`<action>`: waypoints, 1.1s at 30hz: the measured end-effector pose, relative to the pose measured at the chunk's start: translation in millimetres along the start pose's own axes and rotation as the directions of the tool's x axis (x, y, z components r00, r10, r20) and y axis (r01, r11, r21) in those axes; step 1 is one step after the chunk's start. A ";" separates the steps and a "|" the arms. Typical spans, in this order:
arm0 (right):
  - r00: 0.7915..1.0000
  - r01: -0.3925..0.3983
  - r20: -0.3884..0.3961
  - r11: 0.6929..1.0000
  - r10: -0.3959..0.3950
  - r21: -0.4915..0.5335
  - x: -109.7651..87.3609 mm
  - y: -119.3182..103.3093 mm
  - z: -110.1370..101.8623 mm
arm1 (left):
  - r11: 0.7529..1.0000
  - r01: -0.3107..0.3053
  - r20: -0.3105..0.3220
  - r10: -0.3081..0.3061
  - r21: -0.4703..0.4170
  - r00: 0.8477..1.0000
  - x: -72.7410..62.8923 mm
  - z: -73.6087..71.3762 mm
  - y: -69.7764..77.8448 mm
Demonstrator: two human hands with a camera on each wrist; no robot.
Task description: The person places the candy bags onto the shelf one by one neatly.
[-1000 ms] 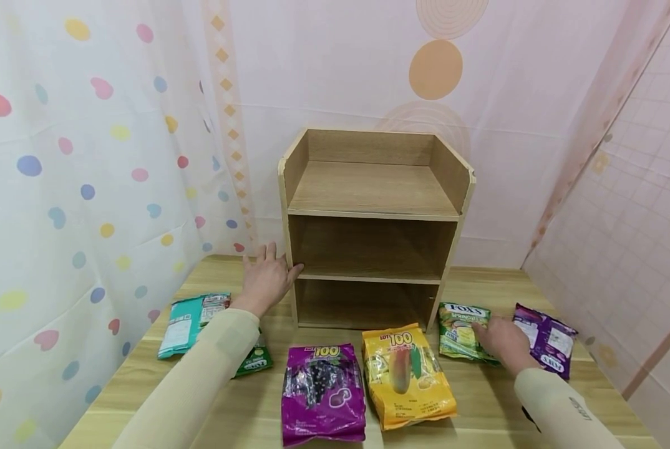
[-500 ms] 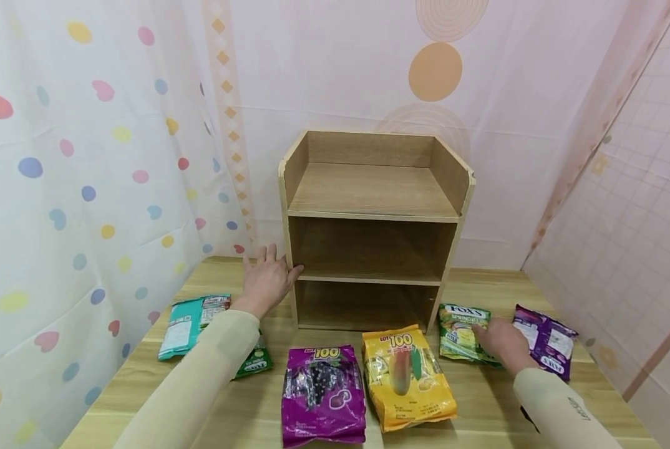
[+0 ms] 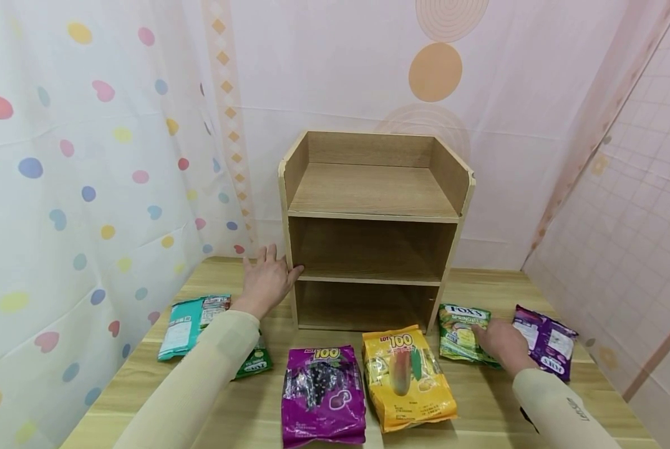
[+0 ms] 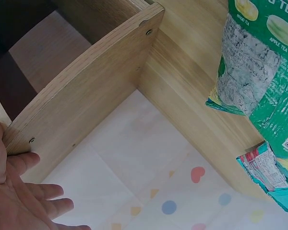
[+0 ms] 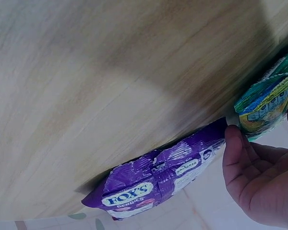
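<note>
My left hand (image 3: 264,280) rests against the left side of a wooden shelf unit (image 3: 374,190), its thumb at the front edge. In the left wrist view, the fingers (image 4: 45,191) are extended and spread beside the side panel. On the right of the table, my right hand (image 3: 506,343) holds the edge of a green Fox's candy bag (image 3: 463,333), thumb on its front. The right wrist view shows its other fingers (image 5: 235,148) curled at the bag's edge, close to a purple Fox's berries bag (image 5: 158,175).
A purple grape candy bag (image 3: 324,396) and a yellow mango candy bag (image 3: 408,380) lie in front of the shelf. Left, a teal bag (image 3: 183,327) and a green tea candy bag (image 3: 256,358) are partly behind my forearm. Patterned curtains (image 3: 116,156) enclose the table.
</note>
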State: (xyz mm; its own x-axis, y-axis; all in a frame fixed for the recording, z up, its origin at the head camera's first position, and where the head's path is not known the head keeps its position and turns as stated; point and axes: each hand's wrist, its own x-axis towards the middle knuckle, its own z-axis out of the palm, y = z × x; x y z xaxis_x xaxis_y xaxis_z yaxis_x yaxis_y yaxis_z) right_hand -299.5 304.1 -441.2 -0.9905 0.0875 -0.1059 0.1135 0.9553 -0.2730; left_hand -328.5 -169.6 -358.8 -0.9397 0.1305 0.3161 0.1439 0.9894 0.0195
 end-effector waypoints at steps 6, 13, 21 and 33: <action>1.000 0.003 0.009 1.000 -0.003 -0.007 1.7 1.0 0.2 | 1.000 -0.002 -0.002 0.002 0.000 1.000 0.3 0.3 0.1; 0.999 0.021 0.030 1.000 -0.021 0.013 2.9 4.5 1.8 | 1.000 -0.011 -0.010 0.011 -0.001 1.000 0.0 -0.1 0.7; 0.999 0.022 0.044 1.000 -0.023 0.007 5.1 6.6 3.0 | 1.000 -0.013 -0.023 0.013 0.002 1.000 -0.4 -0.3 1.3; 1.000 0.005 0.013 0.999 -0.006 0.046 2.5 3.6 1.3 | 1.000 -0.013 -0.019 0.014 0.009 1.000 -0.4 0.1 0.9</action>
State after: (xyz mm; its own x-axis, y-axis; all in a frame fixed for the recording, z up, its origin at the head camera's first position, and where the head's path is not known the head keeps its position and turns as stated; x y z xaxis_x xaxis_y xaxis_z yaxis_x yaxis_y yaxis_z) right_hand -301.5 307.5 -443.7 -0.9901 0.0780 -0.1171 0.1117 0.9418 -0.3170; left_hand -328.0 -168.7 -359.0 -0.9315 0.1427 0.3345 0.1538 0.9881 0.0068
